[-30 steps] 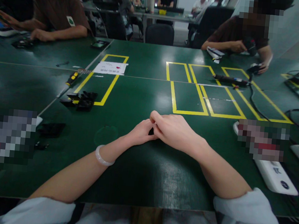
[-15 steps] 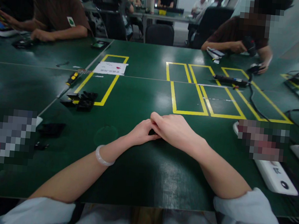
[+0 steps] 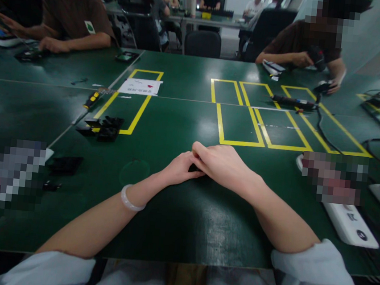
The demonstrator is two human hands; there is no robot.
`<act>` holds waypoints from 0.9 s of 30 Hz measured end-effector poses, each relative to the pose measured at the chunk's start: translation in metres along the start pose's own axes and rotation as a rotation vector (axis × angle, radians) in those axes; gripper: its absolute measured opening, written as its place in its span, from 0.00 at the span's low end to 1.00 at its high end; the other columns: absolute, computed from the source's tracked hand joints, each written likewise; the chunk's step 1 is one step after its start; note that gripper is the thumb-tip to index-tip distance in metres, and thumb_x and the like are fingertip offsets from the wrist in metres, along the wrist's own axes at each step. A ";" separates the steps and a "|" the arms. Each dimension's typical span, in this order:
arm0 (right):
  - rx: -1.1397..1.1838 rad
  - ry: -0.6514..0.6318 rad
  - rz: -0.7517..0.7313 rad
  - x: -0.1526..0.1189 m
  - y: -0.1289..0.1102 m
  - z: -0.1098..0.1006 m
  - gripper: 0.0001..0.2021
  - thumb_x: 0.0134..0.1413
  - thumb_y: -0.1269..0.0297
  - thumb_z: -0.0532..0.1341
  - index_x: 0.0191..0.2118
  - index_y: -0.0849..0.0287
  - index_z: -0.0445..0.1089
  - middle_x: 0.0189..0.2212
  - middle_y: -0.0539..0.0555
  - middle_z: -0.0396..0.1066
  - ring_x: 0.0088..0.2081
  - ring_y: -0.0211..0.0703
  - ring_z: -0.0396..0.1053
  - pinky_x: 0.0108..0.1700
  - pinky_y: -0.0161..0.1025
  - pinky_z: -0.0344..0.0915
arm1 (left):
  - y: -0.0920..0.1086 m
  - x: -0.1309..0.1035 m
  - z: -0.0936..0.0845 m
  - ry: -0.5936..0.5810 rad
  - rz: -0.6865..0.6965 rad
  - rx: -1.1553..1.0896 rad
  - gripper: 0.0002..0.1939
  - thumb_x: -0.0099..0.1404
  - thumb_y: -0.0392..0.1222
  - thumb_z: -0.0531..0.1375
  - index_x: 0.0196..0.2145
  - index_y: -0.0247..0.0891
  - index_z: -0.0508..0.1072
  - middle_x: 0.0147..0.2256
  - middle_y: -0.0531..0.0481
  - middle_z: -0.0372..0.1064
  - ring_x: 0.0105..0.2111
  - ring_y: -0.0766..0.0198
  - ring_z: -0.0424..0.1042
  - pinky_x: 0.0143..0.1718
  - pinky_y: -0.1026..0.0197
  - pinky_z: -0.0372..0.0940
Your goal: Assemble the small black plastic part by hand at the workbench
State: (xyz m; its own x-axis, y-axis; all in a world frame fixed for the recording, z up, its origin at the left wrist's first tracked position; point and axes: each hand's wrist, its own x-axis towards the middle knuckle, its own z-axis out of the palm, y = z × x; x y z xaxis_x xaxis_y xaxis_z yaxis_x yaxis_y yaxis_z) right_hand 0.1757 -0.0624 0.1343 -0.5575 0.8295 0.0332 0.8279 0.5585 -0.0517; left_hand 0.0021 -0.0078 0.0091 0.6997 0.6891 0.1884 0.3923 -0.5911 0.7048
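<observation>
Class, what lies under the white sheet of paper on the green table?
Yellow tape meets the white paper at its far and near edges, so likely continues beneath. The covered part of the green table, and anything else there, cannot be seen.

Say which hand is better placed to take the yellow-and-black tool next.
Likely the left hand: the yellow-and-black tool lies on its side of the table. The right hand is farther off, though it overlaps the left's fingers and may need to lift first.
</observation>
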 end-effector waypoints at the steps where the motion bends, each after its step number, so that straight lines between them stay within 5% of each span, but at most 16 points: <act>1: -0.002 -0.002 0.001 0.000 0.001 0.001 0.11 0.73 0.61 0.47 0.47 0.59 0.64 0.32 0.54 0.77 0.31 0.43 0.73 0.28 0.39 0.45 | 0.000 0.000 0.000 -0.007 -0.008 0.005 0.16 0.65 0.54 0.65 0.42 0.39 0.75 0.47 0.42 0.75 0.50 0.44 0.73 0.53 0.44 0.69; 9: 0.034 -0.003 0.019 -0.001 -0.002 -0.003 0.08 0.70 0.68 0.49 0.48 0.60 0.63 0.36 0.54 0.77 0.33 0.42 0.73 0.28 0.38 0.46 | -0.003 0.000 0.002 -0.003 0.016 0.045 0.21 0.66 0.55 0.64 0.48 0.37 0.73 0.51 0.39 0.73 0.53 0.43 0.72 0.56 0.43 0.67; 16: 0.014 0.009 0.005 0.000 -0.001 0.000 0.12 0.72 0.57 0.49 0.46 0.58 0.64 0.34 0.55 0.78 0.33 0.44 0.73 0.28 0.39 0.44 | 0.000 -0.001 0.001 0.007 0.030 -0.019 0.19 0.67 0.56 0.62 0.46 0.39 0.73 0.50 0.41 0.74 0.52 0.45 0.73 0.55 0.44 0.68; 19: -0.012 0.008 0.003 0.001 0.001 0.002 0.11 0.73 0.61 0.48 0.46 0.58 0.64 0.32 0.55 0.77 0.31 0.43 0.73 0.28 0.39 0.43 | 0.001 -0.001 0.000 -0.006 0.000 0.006 0.17 0.66 0.54 0.64 0.43 0.38 0.74 0.49 0.41 0.74 0.51 0.44 0.73 0.53 0.44 0.69; 27: 0.059 0.003 0.022 -0.002 -0.004 -0.005 0.09 0.69 0.67 0.48 0.48 0.59 0.63 0.36 0.55 0.78 0.34 0.42 0.73 0.29 0.38 0.46 | -0.002 0.001 0.001 0.006 0.028 0.037 0.22 0.66 0.52 0.64 0.52 0.39 0.71 0.52 0.40 0.73 0.54 0.43 0.71 0.57 0.42 0.66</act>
State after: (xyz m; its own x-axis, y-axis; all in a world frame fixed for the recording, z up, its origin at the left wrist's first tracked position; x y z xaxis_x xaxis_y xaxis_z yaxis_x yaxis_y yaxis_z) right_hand 0.1739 -0.0661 0.1390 -0.5387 0.8418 0.0342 0.8350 0.5389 -0.1117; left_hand 0.0025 -0.0064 0.0071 0.7073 0.6746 0.2115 0.3947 -0.6250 0.6735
